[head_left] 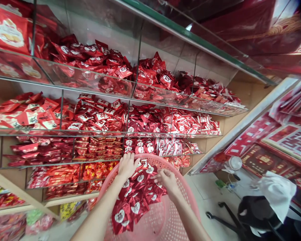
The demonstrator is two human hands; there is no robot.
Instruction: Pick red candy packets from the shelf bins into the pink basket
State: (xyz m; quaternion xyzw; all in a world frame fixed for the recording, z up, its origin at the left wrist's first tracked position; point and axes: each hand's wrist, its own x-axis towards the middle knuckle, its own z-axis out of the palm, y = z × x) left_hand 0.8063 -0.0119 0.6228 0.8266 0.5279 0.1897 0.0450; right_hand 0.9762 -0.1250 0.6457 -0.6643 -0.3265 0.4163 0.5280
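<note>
A pink perforated plastic basket [165,221] sits in front of me, tilted toward the shelves, with a heap of red candy packets [135,201] bearing white heart labels inside. My left hand [126,165] rests on the far end of the heap near the basket's rim, fingers curled over the packets. My right hand [167,179] lies on the right side of the heap, fingers bent and touching packets. Whether either hand has packets gripped is hard to make out.
Glass-fronted shelf bins [130,130] in several tiers hold red wrapped sweets, right behind the basket. A wooden frame edge [240,127] runs diagonally at right. A black office chair [256,214] with white cloth [278,194] stands at lower right on the tiled floor.
</note>
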